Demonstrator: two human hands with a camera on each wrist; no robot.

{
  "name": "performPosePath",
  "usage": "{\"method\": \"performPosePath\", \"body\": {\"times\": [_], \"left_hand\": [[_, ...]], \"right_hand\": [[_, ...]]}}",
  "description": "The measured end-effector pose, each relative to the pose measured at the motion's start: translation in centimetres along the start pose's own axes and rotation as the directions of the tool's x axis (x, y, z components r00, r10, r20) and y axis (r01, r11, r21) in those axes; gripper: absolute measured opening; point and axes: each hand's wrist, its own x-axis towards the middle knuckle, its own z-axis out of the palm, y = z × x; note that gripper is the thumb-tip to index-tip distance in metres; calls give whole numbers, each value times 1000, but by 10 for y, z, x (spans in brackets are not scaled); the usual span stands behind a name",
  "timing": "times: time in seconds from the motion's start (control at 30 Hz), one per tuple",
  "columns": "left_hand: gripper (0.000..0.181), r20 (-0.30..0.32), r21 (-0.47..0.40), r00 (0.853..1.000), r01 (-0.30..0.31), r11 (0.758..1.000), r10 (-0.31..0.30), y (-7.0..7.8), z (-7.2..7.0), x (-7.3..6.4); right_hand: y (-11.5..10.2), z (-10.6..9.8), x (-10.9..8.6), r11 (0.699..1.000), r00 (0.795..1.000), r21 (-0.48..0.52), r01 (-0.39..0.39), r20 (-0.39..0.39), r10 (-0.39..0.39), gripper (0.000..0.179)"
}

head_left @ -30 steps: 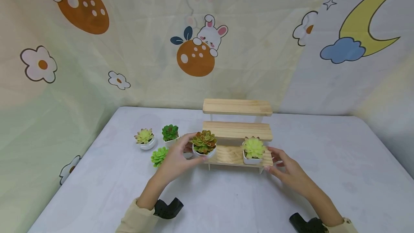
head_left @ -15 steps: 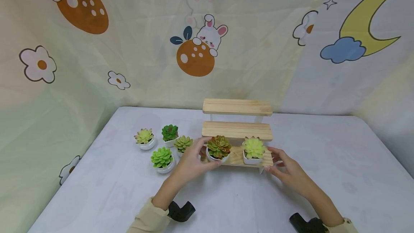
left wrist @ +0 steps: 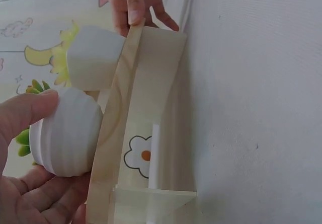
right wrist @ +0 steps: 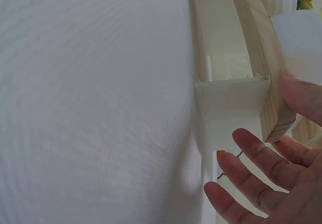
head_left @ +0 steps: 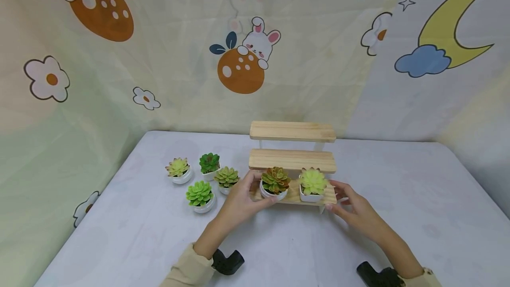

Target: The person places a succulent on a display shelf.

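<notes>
My left hand [head_left: 240,202] grips a reddish-green succulent [head_left: 276,181] in a round white ribbed pot at the left part of the lowest tier of a wooden stepped shelf [head_left: 292,160]. In the left wrist view, the thumb lies on the upper side of this pot [left wrist: 68,136] and the fingers are on the opposite side, with the pot's base at the board. A yellow-green succulent [head_left: 312,182] in a squarish white pot stands to its right on that tier. My right hand [head_left: 356,209] holds the tier's right end; the right wrist view shows the thumb on the board [right wrist: 271,68].
Left of the shelf, on the white-covered table [head_left: 119,225], stand a pale succulent [head_left: 179,171], a dark green one [head_left: 209,165], an olive-green one [head_left: 226,178] and a bright green one [head_left: 200,195]. A patterned cloth backdrop [head_left: 179,70] rises behind the table.
My left hand has moved right with the reddish-green succulent, from the tier's left end to nearer the yellow-green one. The olive-green succulent has come into sight. My right hand has stayed in place.
</notes>
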Motion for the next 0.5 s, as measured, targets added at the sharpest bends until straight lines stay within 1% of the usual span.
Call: {"method": "performPosePath", "body": {"times": [0.13,0.33,0.5], "left_hand": [[54,-1,-9,1000,18,1000,-18,0,1,-1],[55,-22,-18,999,39,999,-39,-1,2,0],[58,-45,0,998,40,999,-39,-2,6,1]], "right_hand": [[0,0,1,1000,1000,4,-3,6,3,54],[1,0,1,1000,1000,-5,-2,5,2,54],[0,-3,1,1000,999,-8,-13,30,13,54]]}}
